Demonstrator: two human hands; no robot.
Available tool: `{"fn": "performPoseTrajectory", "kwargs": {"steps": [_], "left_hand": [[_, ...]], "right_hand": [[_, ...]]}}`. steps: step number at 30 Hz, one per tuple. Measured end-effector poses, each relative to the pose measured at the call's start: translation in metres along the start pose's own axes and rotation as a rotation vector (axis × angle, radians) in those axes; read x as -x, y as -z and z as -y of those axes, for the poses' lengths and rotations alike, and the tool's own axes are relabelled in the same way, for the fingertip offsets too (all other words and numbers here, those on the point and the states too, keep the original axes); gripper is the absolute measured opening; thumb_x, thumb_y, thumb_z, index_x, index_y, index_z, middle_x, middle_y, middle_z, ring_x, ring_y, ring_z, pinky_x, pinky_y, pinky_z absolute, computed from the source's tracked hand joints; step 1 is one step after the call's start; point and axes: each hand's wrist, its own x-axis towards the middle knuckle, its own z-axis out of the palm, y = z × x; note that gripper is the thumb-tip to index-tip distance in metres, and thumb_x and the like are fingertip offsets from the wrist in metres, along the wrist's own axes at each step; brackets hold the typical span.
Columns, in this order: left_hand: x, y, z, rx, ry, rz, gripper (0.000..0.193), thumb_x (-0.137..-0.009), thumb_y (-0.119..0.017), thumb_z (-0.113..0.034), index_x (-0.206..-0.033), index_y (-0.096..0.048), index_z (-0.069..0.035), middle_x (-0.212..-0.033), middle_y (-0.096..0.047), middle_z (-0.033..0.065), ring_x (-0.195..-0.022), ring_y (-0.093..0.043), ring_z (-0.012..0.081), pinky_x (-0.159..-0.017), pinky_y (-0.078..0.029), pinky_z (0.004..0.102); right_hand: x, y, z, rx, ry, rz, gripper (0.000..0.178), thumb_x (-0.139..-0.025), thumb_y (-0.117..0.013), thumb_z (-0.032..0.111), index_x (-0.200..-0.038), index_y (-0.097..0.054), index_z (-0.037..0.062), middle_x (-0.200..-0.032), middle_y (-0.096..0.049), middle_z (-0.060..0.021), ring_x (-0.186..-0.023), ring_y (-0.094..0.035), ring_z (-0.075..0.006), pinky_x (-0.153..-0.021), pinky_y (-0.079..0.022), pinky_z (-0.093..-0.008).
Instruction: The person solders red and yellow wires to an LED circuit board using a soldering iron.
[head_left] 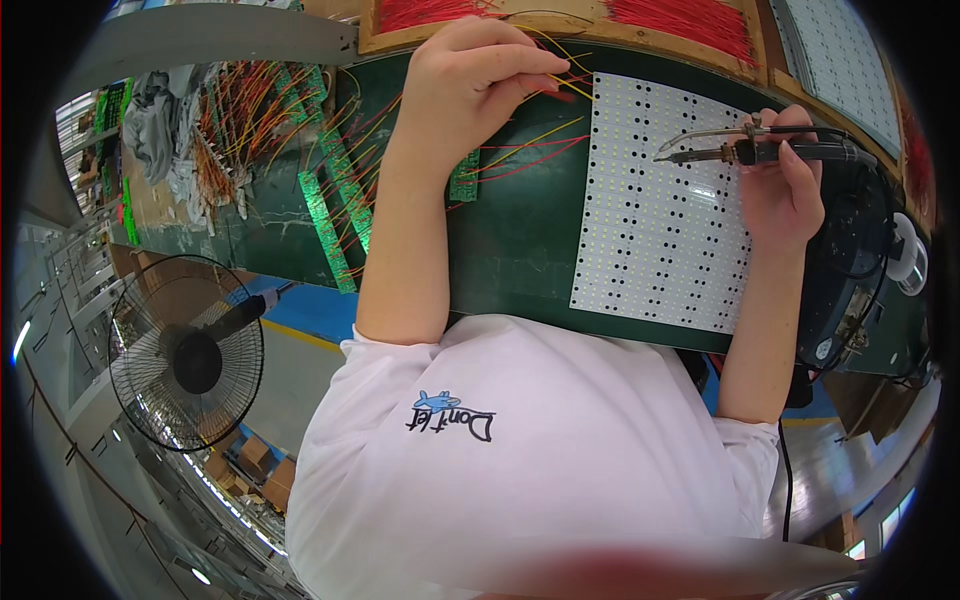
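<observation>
My left hand [470,85] is above the far edge of the bench, thumb and fingers pinched on thin red and yellow wires [580,87]. The wire ends reach the top left edge of a white LED panel [640,215] dotted with rows of small lights and black holes. My right hand [785,185] grips a soldering iron [715,154] with a thin metal feed tube along its top. Its tip points left, over the upper part of the panel. Below my left hand lies a small green circuit board [464,178] with red and yellow wires attached.
Wired green circuit boards [325,225] pile up on the left of the green bench [510,255]. Wooden trays of red wires [685,25] line the back. At right sit a dark soldering unit [835,310], cables and a white spool [905,255]. A fan [190,355] stands at left.
</observation>
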Motion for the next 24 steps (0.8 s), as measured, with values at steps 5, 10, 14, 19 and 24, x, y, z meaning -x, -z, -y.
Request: {"fn": "performPoseTrajectory", "kwargs": {"steps": [5, 10, 14, 19, 24], "left_hand": [[0.004, -0.003, -0.004, 0.039, 0.074, 0.069, 0.027, -0.085, -0.073, 0.001, -0.108, -0.081, -0.010, -0.089, -0.074, 0.0067, -0.075, -0.072, 0.0153, -0.067, -0.059, 0.0259], [0.003, -0.008, -0.008, 0.152, 0.089, 0.056, 0.026, -0.092, -0.067, 0.001, -0.115, -0.078, -0.007, -0.091, -0.077, 0.0087, -0.079, -0.074, 0.0163, -0.071, -0.059, 0.0243], [0.003, -0.011, -0.008, 0.252, 0.191, 0.014, 0.022, -0.093, -0.067, -0.001, -0.112, -0.077, -0.006, -0.092, -0.077, 0.0096, -0.078, -0.074, 0.0170, -0.071, -0.059, 0.0253], [0.004, -0.011, -0.002, 0.105, 0.086, 0.040, 0.018, -0.088, -0.073, 0.000, -0.103, -0.079, -0.007, -0.089, -0.076, 0.0085, -0.077, -0.074, 0.0206, -0.067, -0.057, 0.0278], [0.005, -0.018, -0.004, 0.016, 0.108, 0.086, 0.018, -0.079, -0.080, -0.002, -0.095, -0.079, -0.009, -0.087, -0.075, 0.0061, -0.074, -0.072, 0.0215, -0.062, -0.056, 0.0301]], "right_hand": [[0.001, 0.004, 0.002, 0.043, 0.007, 0.006, 0.021, -0.093, -0.057, 0.004, -0.112, -0.054, -0.0018, -0.098, -0.061, -0.0116, -0.086, -0.057, -0.0155, -0.077, -0.047, -0.0268], [0.001, -0.022, 0.007, 0.192, -0.003, -0.214, 0.019, -0.092, -0.060, 0.005, -0.110, -0.057, -0.0011, -0.099, -0.062, -0.0088, -0.088, -0.061, -0.0141, -0.073, -0.047, -0.0244], [-0.006, -0.041, 0.021, 0.405, -0.006, -0.336, 0.018, -0.091, -0.065, 0.005, -0.108, -0.060, -0.0007, -0.096, -0.064, -0.0071, -0.083, -0.063, -0.0117, -0.066, -0.049, -0.0210], [-0.026, -0.046, 0.009, 0.378, -0.022, -0.368, 0.016, -0.091, -0.065, 0.004, -0.106, -0.060, -0.0007, -0.093, -0.065, -0.0072, -0.079, -0.064, -0.0114, -0.065, -0.053, -0.0212], [-0.026, -0.027, -0.009, 0.305, 0.046, -0.267, 0.018, -0.091, -0.065, -0.002, -0.108, -0.058, 0.0004, -0.095, -0.065, -0.0078, -0.085, -0.067, -0.0129, -0.069, -0.057, -0.0220]]}}
